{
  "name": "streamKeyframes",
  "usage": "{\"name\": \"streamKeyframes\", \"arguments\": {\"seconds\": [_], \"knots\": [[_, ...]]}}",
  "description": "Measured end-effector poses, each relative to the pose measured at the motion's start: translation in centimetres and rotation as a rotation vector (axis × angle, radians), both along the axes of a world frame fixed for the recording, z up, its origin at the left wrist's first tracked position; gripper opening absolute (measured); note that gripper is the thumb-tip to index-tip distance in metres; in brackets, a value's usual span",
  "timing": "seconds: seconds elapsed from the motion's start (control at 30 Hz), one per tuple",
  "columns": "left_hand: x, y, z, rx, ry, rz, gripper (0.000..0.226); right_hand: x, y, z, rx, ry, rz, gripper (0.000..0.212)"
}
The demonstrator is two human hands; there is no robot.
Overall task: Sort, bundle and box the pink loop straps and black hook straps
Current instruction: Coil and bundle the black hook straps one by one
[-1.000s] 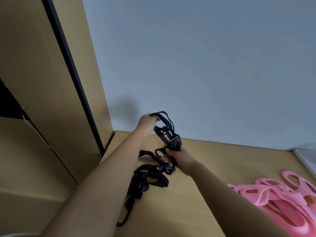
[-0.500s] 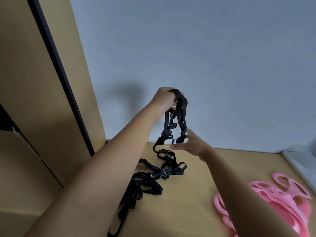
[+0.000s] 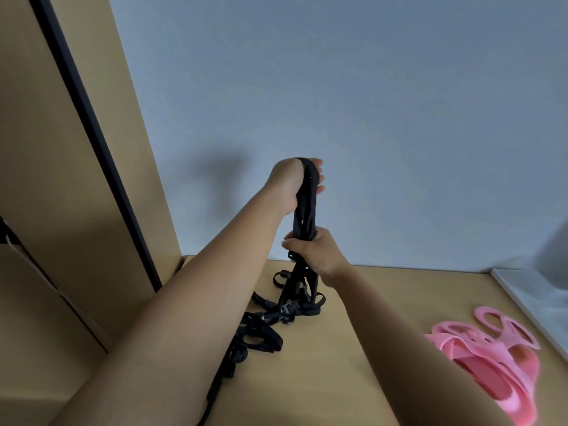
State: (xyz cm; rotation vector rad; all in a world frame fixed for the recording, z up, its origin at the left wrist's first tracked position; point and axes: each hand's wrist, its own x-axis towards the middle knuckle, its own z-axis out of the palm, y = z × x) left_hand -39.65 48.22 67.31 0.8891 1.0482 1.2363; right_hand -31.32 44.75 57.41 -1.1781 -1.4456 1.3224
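the left hand (image 3: 290,187) was raised above the table (image 3: 353,358), its fingers curled round the top of a gathered hank of black hook straps (image 3: 305,210); the hank hung straight down toward six o'clock, and its loose remainder lay on the wood in a tangle running toward seven o'clock, partly hidden under the left forearm; the right hand (image 3: 315,253), just below the left, was wrapped round the same hank lower down, thumb toward nine o'clock; the straps looked light and limp, webbing that folds wherever it is not held, with small buckles or hooks along them that would likely snag one another; so the sound hold seemed a full fist on the bunched webbing rather than on the hardware; the pink loop straps (image 3: 491,358) lay heaped on the table at four o'clock of the right hand, well apart from the black ones; they looked flat, soft and floppy too; at three o'clock a white edge (image 3: 528,299) ran along the table's right side; what it belonged to could not be told.
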Motion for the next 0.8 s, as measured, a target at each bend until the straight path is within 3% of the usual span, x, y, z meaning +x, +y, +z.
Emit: {"name": "streamKeyframes", "arguments": {"seconds": [0.07, 0.17, 0.33, 0.5, 0.6, 0.7, 0.8], "knots": [[-1.2, 0.2, -0.2, 0.016, 0.065, 0.008, 0.026, 0.1, -0.2, -0.2, 0.015, -0.065, 0.055, 0.008], [-2.3, 0.1, -0.4, 0.118, 0.283, -0.035, 0.029, 0.4, -0.2, -0.4, 0.027, -0.117, 0.135, 0.03], [-2.1, -0.2, 0.4, 0.142, 0.139, 0.057, 0.031, -0.6, -0.5, 0.5, 0.06, -0.14, 0.191, 0.031], [-3.5, 0.4, -0.2, 0.08, 0.065, 0.198, 0.034, 0.1, 0.2, 0.9, 0.086, -0.304, 0.14, 0.027], [-6.1, 0.7, -2.7, 0.065, 0.292, 0.156, 0.031, 1.5, 1.1, 1.2, 0.041, -0.491, 0.116, 0.021], [-9.1, -0.2, -5.0, -0.096, 0.648, -0.208, 0.014, 2.9, 1.8, 1.8, 0.016, -0.791, 0.174, 0.013], [-10.3, -0.5, -5.6, -0.169, 0.916, -0.386, 0.075, 3.1, 2.3, 2.6, 0.042, -1.059, 0.21, 0.012]]}}
